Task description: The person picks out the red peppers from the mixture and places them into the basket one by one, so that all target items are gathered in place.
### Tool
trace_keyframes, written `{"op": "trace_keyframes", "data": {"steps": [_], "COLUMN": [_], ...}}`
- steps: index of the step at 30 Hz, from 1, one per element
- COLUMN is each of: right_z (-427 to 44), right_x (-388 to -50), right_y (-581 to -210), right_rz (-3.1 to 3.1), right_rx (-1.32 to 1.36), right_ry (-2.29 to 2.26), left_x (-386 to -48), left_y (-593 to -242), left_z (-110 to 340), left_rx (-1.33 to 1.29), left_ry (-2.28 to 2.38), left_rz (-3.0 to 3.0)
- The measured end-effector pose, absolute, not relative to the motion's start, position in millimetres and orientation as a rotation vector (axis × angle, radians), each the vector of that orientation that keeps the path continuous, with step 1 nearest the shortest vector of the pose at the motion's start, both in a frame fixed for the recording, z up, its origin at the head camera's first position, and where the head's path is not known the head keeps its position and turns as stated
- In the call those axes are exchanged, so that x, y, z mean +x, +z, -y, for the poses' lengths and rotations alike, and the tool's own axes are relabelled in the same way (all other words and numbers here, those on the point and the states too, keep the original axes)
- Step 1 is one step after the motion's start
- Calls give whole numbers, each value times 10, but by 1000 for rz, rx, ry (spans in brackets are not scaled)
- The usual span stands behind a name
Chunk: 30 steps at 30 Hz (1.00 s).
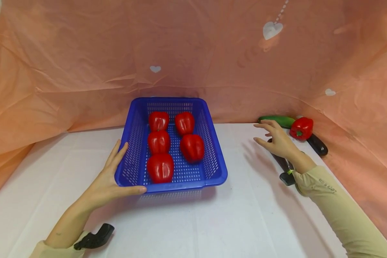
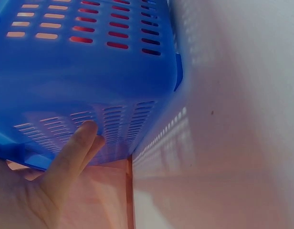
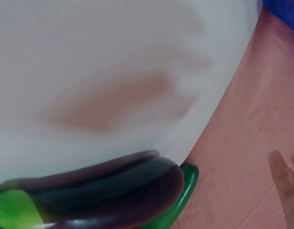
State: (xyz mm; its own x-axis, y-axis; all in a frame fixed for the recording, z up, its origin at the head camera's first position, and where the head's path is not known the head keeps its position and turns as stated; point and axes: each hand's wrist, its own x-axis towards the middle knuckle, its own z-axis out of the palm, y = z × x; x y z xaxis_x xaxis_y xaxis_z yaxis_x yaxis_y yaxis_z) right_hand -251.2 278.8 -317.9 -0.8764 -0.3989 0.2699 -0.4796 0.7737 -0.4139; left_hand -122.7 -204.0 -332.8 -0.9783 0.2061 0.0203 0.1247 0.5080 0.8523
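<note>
A blue basket (image 1: 220, 166) with perforated walls holds several red bell peppers (image 1: 160, 167). At its front-left corner my left hand (image 1: 111, 179) has straight, spread fingers: the thumb lies along the front rim. The other fingers touch the left side, and in the left wrist view they lie against the outer wall (image 2: 56, 129). My right hand (image 1: 278, 143) hovers with extended fingers, holding nothing. Near it lie a dark eggplant (image 3: 113, 195), partly hidden by the hand in the head view, a long green vegetable (image 1: 285, 122), a red bell pepper (image 1: 301, 128) and another dark eggplant (image 1: 317, 145).
A white-covered table (image 1: 245, 215) carries everything. Behind it and along the right side hangs an orange cloth (image 1: 196, 46) with white hearts. Black wrist devices sit by the left wrist (image 1: 96, 236) and right wrist (image 1: 287, 178).
</note>
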Motion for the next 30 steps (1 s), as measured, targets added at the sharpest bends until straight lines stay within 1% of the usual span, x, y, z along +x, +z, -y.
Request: {"op": "trace_keyframes", "data": {"steps": [22,30], "right_z": [-3028,-3125], "right_x": [-2556,-2574], "right_y": [-3117,-3102], "right_rz": [2807,2784], "right_rx": [582,589], "right_ry": [656,628], "left_x": [-1215,-1218], "left_y": [-3314,-3313], "left_z": [2039,2031], "left_rx": [301,310], "left_ry": [1496,1503], "left_rz": [-2658,-2660]}}
